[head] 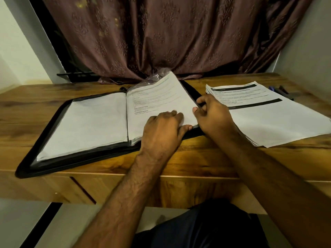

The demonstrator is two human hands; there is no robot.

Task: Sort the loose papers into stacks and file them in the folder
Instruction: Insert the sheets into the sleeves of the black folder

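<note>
A black zip folder [44,151] lies open on the wooden desk, with white sheets in its left half [86,122]. On its right half a printed sheet [161,97] is lifted at its far end, a clear plastic sleeve [155,76] showing behind it. My left hand [163,129] grips the sheet's near right corner, fingers on top and thumb at the edge. My right hand [211,113] pinches the sheet's right edge with curled fingers. A stack of printed papers [268,119] lies to the right of the folder.
The wooden desk [35,108] has its front edge close to me. Pens [281,91] lie at the far right behind the paper stack. A brown patterned curtain [170,36] hangs behind the desk. Walls close in on both sides.
</note>
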